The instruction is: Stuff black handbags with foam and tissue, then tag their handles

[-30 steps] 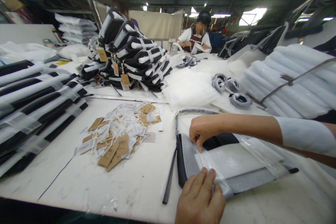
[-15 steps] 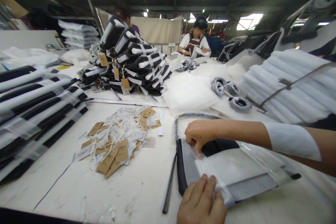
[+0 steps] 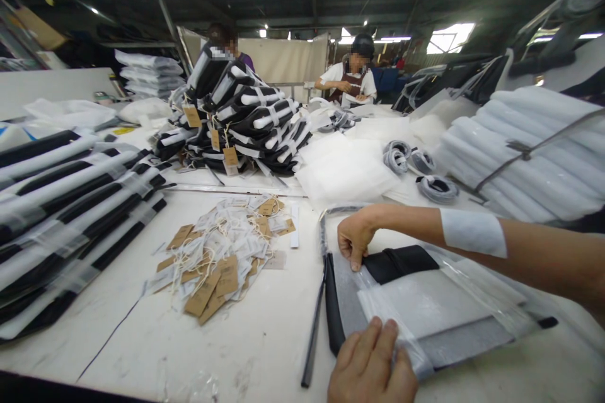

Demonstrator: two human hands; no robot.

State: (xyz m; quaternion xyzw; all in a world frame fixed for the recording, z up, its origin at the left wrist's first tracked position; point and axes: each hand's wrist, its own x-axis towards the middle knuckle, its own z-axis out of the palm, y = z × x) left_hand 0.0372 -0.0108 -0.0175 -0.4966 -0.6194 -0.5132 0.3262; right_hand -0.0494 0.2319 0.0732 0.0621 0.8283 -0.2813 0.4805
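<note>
A flat grey and black piece, partly covered by a white sheet [image 3: 435, 299], lies on the table. Clear film bands [image 3: 411, 346] cross it, and a black folded part [image 3: 399, 263] rests near its far edge. My right hand [image 3: 355, 238], its arm reaching in from the right, pinches the end of a clear film strip over the grey surface [image 3: 343, 293]. At the bottom, my left hand [image 3: 371, 365] lies with its fingers spread on the film and the near side of the piece. A black strap [image 3: 314, 327] runs along the left side.
Paper tags [image 3: 220, 264] with strings lie heaped left of the piece. Wrapped black and white bundles [image 3: 70, 220] are stacked at far left, more [image 3: 255, 113] behind. White sheets [image 3: 345, 167], grey coils [image 3: 437, 189] and a tied white stack [image 3: 534, 145] lie beyond. One person [image 3: 352, 79] works opposite.
The view has shifted slightly, moving the table items a little to the right and down. My right hand has lifted slightly toward the far edge, uncovering more of the black folded part.
</note>
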